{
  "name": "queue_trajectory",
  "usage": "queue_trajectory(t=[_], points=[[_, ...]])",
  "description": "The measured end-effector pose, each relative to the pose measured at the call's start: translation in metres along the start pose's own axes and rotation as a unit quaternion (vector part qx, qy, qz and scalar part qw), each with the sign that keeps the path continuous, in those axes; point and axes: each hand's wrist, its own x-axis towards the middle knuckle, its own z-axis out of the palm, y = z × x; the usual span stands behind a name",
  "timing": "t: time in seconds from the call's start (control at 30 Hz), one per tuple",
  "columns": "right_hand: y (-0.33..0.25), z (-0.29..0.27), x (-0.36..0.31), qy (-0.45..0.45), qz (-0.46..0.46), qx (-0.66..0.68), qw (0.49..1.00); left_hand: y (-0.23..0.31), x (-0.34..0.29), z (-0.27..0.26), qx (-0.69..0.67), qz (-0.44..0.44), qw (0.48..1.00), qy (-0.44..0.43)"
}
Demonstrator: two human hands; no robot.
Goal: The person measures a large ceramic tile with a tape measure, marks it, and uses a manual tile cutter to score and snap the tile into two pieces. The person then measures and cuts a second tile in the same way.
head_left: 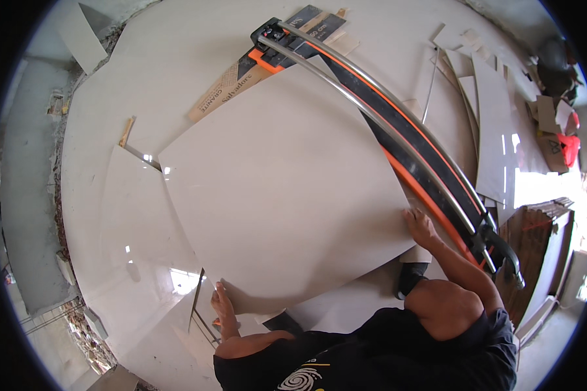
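A large pale floor tile (280, 176) lies in front of me, its far right part reaching under the rails of a manual tile cutter (398, 130). The cutter has two steel rails, a black and orange bed and a black handle at its near right end. My left hand (223, 309) grips the tile's near left corner, thumb on top and fingers below. At the right edge my right hand (421, 228) holds the tile close to the cutter's bed; its fingertips are partly hidden.
Another glossy tile (130, 241) lies to the left. Cut tile strips (486, 124) lie at the far right, near a cardboard box (554, 150). A stack of tile cartons (535, 241) stands at the right. Flattened cardboard (222, 91) sits beneath the cutter's far end.
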Motion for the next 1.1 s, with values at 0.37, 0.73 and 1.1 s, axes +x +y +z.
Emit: queue_trajectory(t=[0.37, 0.73, 1.1], points=[[0.012, -0.05, 0.016, -0.053, 0.029, 0.134, 0.989, 0.044, -0.065, -0.026, 0.067, -0.139, 0.987, -0.035], [0.036, -0.059, 0.013, 0.052, -0.03, 0.075, 0.995, 0.028, -0.124, 0.056, 0.044, -0.097, 0.984, 0.144], [0.025, -0.153, 0.019, 0.247, -0.276, -0.07, 0.926, 0.017, -0.186, 0.121, 0.034, -0.124, 0.981, 0.148]])
